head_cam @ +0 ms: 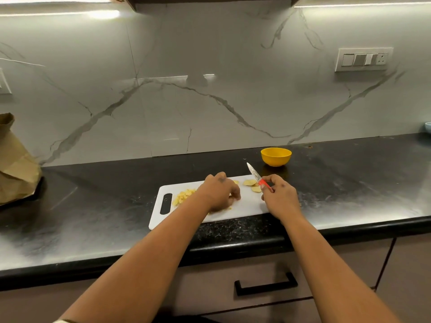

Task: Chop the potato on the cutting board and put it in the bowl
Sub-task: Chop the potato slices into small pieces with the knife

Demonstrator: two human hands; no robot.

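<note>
My left hand (pixel 219 193) sits mid-frame on the cutting board (pixel 247 206), fingers curled down over potato bits to gather them, beside the chopped pile (pixel 184 197) at its left. My right hand (pixel 279 197) keeps the knife (pixel 256 177) clamped by its red handle, blade tipped up and away for safety, above loose slices (pixel 250 183). The yellow bowl (pixel 276 156) waits just behind on the table (pixel 349 178), close for the transfer.

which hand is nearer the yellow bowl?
Right. The right hand, holding the knife, sits just in front of the bowl. The left hand is farther left, curled over the board.
</note>
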